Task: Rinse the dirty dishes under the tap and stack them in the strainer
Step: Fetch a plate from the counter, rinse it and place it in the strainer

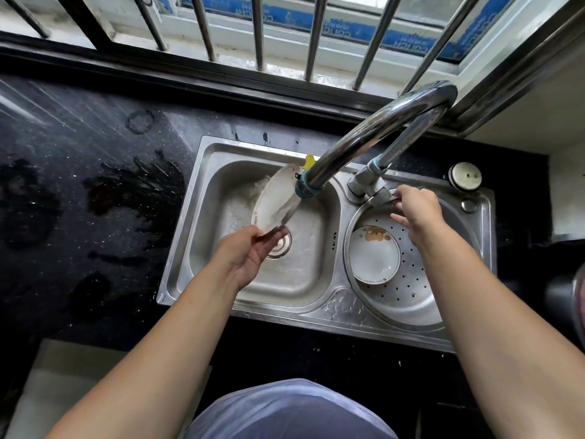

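White plate [277, 198] tilted under tap [373, 134], left hand [250, 251] gripping.

We can make out white lettering on the blue tape [408, 39] along the window frame, seen reversed, reading roughly "CONCH". A small red word on the rim of the tilted plate [275, 201] is too tiny to read.

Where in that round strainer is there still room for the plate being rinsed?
The strainer is bare right of and nearer than the plate already inside. Its far rim is crowded by the right hand at the tap handle.
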A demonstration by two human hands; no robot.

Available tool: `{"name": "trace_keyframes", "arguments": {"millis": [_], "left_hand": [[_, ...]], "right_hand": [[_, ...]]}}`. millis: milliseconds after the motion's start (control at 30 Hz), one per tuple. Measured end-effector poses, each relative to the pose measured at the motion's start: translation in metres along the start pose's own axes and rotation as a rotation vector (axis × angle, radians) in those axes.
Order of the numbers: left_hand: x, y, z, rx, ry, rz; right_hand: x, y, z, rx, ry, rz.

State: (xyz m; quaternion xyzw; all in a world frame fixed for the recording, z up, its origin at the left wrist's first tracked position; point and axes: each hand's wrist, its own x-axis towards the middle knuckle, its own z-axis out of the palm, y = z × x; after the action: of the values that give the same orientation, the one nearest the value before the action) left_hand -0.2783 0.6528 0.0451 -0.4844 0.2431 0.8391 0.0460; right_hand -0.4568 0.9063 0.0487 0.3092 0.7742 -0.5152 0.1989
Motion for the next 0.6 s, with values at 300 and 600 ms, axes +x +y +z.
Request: {"name": "trace_keyframes", "arguments": {"millis": [300,600], "left_hand": [[0.0,0.002,-0.028,0.114,0.171,0.08],[-0.021,-0.018,-0.032,0.897,0.349,0.54]], "right_hand": [[0.002,-0.018,0.011,-0.038,-0.031,-0.04],[-0.046,0.03,0.011,-0.316,-0.144,-0.244]]}}
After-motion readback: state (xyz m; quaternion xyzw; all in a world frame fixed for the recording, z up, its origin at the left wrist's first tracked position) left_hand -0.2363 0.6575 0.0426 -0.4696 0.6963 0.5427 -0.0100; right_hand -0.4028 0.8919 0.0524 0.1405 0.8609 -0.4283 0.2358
